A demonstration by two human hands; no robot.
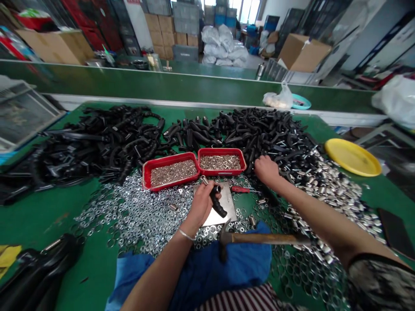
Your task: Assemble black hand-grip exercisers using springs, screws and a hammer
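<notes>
Left hand (203,202) around one black handle (218,207), two trays (217,172) beyond, one hammer (259,238)

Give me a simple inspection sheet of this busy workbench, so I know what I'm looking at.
Surface: green tabletop bearing a metal plate.
Job's things: curved black grip above the metal plate; black parts heaped beyond two red trays of small metal pieces; hammer; red screwdriver.
Clutter: loose metal rings and silver cylinders scattered widely; yellow disc at right.
Fingers: left fingers hold the curved black grip; right fingers at the heap's near edge, grasp unclear.
Cables: nothing seen.
Surroundings: cardboard boxes and bagged goods beyond the tabletop.
</notes>
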